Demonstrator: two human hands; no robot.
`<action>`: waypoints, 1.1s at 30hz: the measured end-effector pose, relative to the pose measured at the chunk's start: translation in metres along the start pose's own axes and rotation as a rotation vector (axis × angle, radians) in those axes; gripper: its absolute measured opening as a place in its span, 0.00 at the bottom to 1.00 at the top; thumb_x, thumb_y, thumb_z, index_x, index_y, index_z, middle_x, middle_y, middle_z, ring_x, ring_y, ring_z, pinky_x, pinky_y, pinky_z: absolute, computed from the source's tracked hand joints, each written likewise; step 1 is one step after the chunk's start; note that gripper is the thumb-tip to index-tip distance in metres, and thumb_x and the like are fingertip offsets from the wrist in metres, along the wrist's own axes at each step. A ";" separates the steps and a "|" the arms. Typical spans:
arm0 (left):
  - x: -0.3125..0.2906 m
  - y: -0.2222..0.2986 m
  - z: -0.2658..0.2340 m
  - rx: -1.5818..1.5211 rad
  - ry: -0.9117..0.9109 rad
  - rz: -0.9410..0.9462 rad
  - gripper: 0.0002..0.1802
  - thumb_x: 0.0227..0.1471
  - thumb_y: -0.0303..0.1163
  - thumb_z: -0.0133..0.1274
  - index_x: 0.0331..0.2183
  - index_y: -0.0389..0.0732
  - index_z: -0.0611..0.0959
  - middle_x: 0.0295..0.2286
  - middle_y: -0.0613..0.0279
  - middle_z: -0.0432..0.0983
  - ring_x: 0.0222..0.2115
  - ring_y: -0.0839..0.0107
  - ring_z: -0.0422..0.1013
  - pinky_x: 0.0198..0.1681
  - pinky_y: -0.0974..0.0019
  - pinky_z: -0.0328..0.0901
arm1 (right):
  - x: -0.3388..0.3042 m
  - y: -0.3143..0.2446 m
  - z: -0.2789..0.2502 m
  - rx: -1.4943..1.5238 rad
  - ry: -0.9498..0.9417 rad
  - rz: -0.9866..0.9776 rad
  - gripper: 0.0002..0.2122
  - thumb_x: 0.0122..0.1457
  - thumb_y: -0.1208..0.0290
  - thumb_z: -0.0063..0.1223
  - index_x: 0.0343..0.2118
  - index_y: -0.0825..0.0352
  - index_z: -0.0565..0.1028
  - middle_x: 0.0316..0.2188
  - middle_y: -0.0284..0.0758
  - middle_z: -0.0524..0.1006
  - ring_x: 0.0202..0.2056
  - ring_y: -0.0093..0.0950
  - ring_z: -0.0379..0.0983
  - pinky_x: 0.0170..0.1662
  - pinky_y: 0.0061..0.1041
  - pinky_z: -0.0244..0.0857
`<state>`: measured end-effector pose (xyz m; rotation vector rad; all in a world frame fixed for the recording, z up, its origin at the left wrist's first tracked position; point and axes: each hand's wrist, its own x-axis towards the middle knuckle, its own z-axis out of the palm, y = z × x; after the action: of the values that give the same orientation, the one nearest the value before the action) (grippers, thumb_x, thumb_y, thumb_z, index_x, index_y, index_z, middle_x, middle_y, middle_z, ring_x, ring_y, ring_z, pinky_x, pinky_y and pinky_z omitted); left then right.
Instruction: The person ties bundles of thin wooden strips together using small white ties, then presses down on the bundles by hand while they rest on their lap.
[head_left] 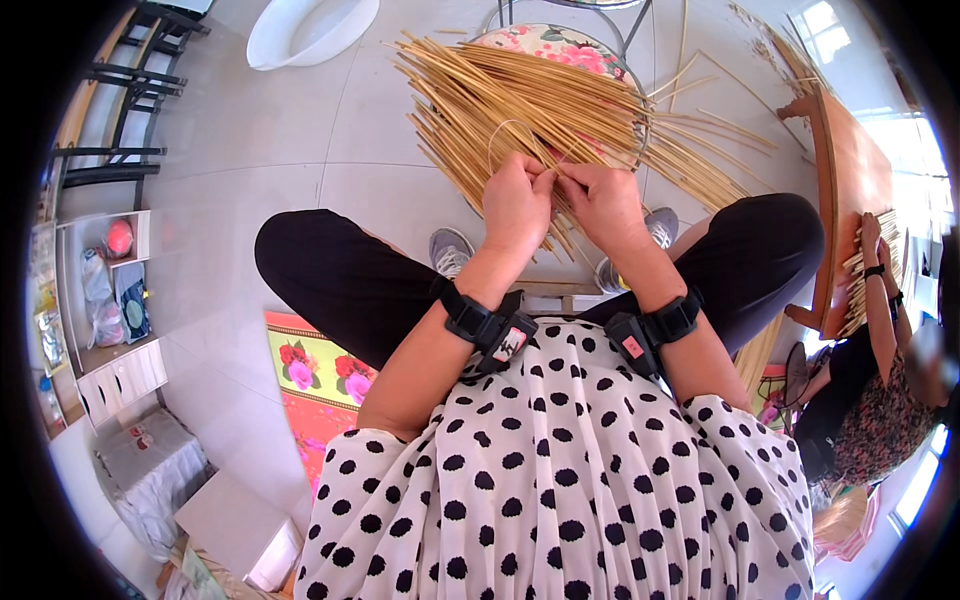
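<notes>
A wide fan of thin straw-coloured reed stalks (540,90) lies across a round stool with a flowered top (585,48). Over its near edge, my left hand (518,200) and my right hand (603,200) meet with fingers pinched together. Between them they grip a thin strand (492,143), which bends in a loop above the stalks; whether it is wire or cord is too fine to tell. The fingertips nearly touch each other, so the exact spot they hold is partly hidden. Stalk ends stick out below both hands.
Loose stalks (725,125) lie on the floor at the right. Beside them stands a brown wooden table (850,180), where another person (880,400) handles more stalks. A white basin (310,32) sits far left; a white cabinet (125,375) and boxes line the left side.
</notes>
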<state>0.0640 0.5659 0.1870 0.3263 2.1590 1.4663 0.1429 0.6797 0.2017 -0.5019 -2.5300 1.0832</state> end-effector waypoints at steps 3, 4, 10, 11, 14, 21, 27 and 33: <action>0.002 -0.006 0.002 0.022 0.042 0.041 0.07 0.56 0.31 0.55 0.31 0.37 0.76 0.18 0.53 0.78 0.20 0.61 0.77 0.25 0.59 0.69 | 0.000 -0.001 0.002 0.043 0.027 0.029 0.05 0.54 0.72 0.58 0.32 0.65 0.82 0.26 0.45 0.79 0.29 0.46 0.76 0.33 0.39 0.72; 0.002 0.001 0.001 0.027 0.049 0.072 0.07 0.57 0.31 0.54 0.32 0.38 0.75 0.19 0.52 0.78 0.21 0.59 0.78 0.26 0.58 0.69 | 0.001 0.000 0.002 0.059 0.043 0.048 0.06 0.54 0.72 0.58 0.33 0.65 0.82 0.26 0.45 0.79 0.29 0.46 0.77 0.33 0.39 0.72; 0.003 0.051 -0.028 0.665 0.225 0.638 0.08 0.56 0.34 0.54 0.32 0.42 0.75 0.26 0.57 0.75 0.26 0.53 0.76 0.28 0.52 0.69 | -0.004 0.004 0.010 0.044 0.016 0.091 0.08 0.56 0.72 0.60 0.38 0.65 0.82 0.28 0.46 0.80 0.29 0.44 0.79 0.35 0.33 0.72; 0.008 0.052 -0.027 0.662 0.140 0.661 0.06 0.54 0.33 0.56 0.31 0.43 0.77 0.28 0.59 0.73 0.27 0.54 0.75 0.28 0.52 0.69 | -0.003 0.002 0.010 0.053 0.023 0.095 0.07 0.55 0.72 0.60 0.36 0.65 0.83 0.27 0.46 0.80 0.29 0.45 0.78 0.34 0.35 0.72; 0.024 0.044 -0.021 0.803 0.000 0.710 0.06 0.53 0.33 0.56 0.28 0.42 0.79 0.28 0.59 0.74 0.28 0.54 0.75 0.28 0.52 0.69 | 0.001 0.001 0.009 0.069 0.045 0.088 0.05 0.53 0.72 0.60 0.32 0.63 0.84 0.26 0.44 0.80 0.28 0.46 0.77 0.34 0.39 0.72; 0.047 0.045 -0.021 0.873 -0.223 0.797 0.07 0.51 0.32 0.54 0.25 0.40 0.79 0.27 0.58 0.74 0.30 0.54 0.75 0.30 0.53 0.69 | 0.002 0.004 0.004 0.042 0.005 0.068 0.05 0.54 0.71 0.59 0.32 0.64 0.83 0.25 0.45 0.79 0.28 0.46 0.77 0.34 0.38 0.72; 0.065 0.076 -0.008 0.682 -0.009 0.960 0.07 0.56 0.32 0.52 0.29 0.40 0.77 0.26 0.58 0.74 0.28 0.55 0.74 0.27 0.54 0.68 | -0.005 0.005 0.013 0.075 -0.071 0.038 0.06 0.53 0.70 0.60 0.31 0.63 0.84 0.27 0.44 0.80 0.30 0.45 0.78 0.36 0.38 0.73; 0.077 0.132 -0.027 0.084 -0.430 0.306 0.09 0.66 0.34 0.45 0.37 0.40 0.77 0.24 0.60 0.78 0.18 0.78 0.72 0.20 0.72 0.64 | 0.001 0.011 0.015 0.104 -0.052 0.035 0.07 0.53 0.71 0.59 0.33 0.64 0.84 0.30 0.44 0.81 0.33 0.46 0.78 0.38 0.38 0.73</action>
<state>-0.0258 0.6317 0.2946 0.9456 1.8779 1.3102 0.1376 0.6777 0.1837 -0.4979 -2.5023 1.2488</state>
